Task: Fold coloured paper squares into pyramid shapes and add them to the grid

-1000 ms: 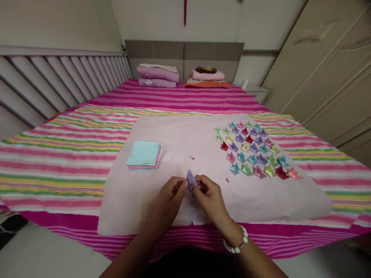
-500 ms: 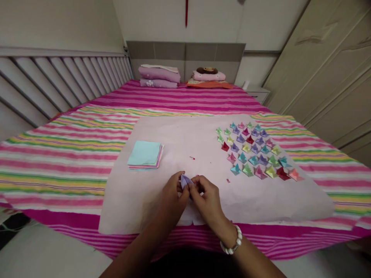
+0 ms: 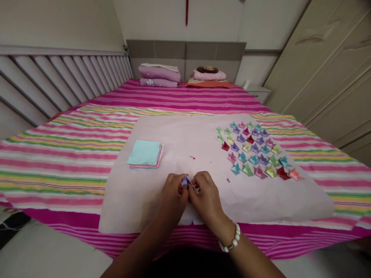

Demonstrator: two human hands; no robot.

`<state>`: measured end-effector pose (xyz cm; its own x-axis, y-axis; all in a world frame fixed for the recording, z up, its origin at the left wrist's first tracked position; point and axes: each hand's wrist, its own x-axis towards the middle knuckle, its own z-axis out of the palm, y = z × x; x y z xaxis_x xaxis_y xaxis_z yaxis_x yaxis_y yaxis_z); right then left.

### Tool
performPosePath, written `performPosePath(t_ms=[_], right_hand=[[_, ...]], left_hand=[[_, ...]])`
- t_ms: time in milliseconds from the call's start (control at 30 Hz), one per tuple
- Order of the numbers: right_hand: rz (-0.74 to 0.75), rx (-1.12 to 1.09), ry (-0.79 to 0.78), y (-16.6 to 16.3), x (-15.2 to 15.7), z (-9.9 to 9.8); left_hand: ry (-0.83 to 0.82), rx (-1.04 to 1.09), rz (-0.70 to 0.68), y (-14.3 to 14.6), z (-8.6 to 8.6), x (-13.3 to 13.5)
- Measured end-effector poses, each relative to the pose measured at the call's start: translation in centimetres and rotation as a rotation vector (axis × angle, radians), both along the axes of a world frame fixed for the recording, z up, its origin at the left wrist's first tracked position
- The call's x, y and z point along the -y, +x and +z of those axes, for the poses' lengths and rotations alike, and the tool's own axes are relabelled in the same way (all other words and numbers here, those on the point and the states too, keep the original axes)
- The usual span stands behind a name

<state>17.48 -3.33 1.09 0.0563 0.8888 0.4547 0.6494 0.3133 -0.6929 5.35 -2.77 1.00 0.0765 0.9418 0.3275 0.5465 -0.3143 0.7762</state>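
Observation:
A small folded piece of purple origami paper point(image 3: 186, 181) is pinched between both hands above the near part of a large pale sheet point(image 3: 174, 135). My left hand point(image 3: 174, 195) grips its left side, fingers curled and thumb pressed on it. My right hand point(image 3: 206, 195), with a white bead bracelet at the wrist, holds its right side between thumb and fingers. The fingers hide much of the paper. To the left lies a stack of square coloured paper point(image 3: 145, 153) with light blue on top. Rows of folded paper boats point(image 3: 255, 148) in many colours stand to the right.
Small red scraps point(image 3: 192, 157) lie on the sheet ahead of the hands, another scrap point(image 3: 228, 180) to the right. Beneath is a bed with a striped cover point(image 3: 72, 154). Folded purple bedding point(image 3: 159, 73) and a pink pile point(image 3: 209, 75) rest by the headboard point(image 3: 185, 50).
My fingers have shifted on the purple paper, and its visible part now looks smaller and turned. The right hand's fingers have risen slightly. Stack and boats are unmoved.

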Motion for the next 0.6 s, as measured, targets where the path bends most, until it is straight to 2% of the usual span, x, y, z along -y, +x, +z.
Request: performPosePath(t_ms=[167,333,467,600], right_hand=[[-0.007,0.061,-0.037,0.0,0.1,-0.2],[0.068,-0.075,0.049,-0.1,0.1,0.2],[0.124,-0.325,-0.019,0.1,-0.2,0.3],[0.167,-0.738,-0.279,0.8,-0.7,-0.1]], left_hand=[[0.008,-0.062,0.039,-0.1,-0.2,0.1],[-0.031,-0.038,0.039,0.0,-0.1,0.1],[-0.168,0.155,-0.016,-0.1,0.3,-0.1],[-0.346,0.435,-0.097,-0.6,0.9,-0.3]])
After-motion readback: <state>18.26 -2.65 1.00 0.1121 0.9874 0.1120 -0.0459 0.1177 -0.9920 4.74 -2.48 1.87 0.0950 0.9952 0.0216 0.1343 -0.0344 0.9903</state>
